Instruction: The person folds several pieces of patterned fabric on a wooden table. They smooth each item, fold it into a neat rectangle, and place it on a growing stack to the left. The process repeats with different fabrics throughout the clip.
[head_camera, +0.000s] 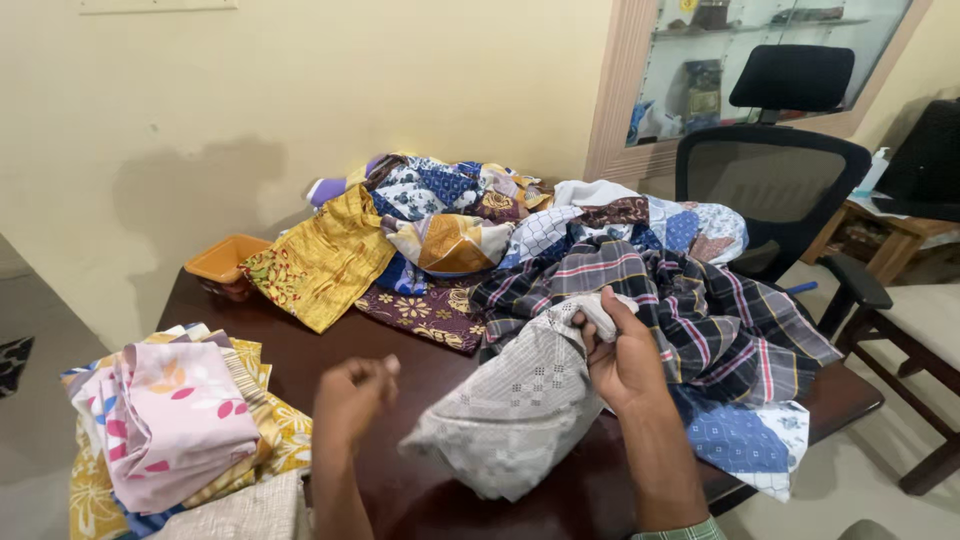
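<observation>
Both hands hover over the worktop (300, 345): your right hand (625, 360) fingers pinch the grey cloth (520, 410); your left hand (352, 395) is loosely fisted, empty.

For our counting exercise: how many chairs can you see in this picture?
3. A black office chair stands behind the table, a wooden chair is at the right edge, and a dark chair is at the far right. Others may be hidden.

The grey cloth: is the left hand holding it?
No. The right hand grips the grey cloth at its top, while the left hand is closed and apart from it.
</observation>
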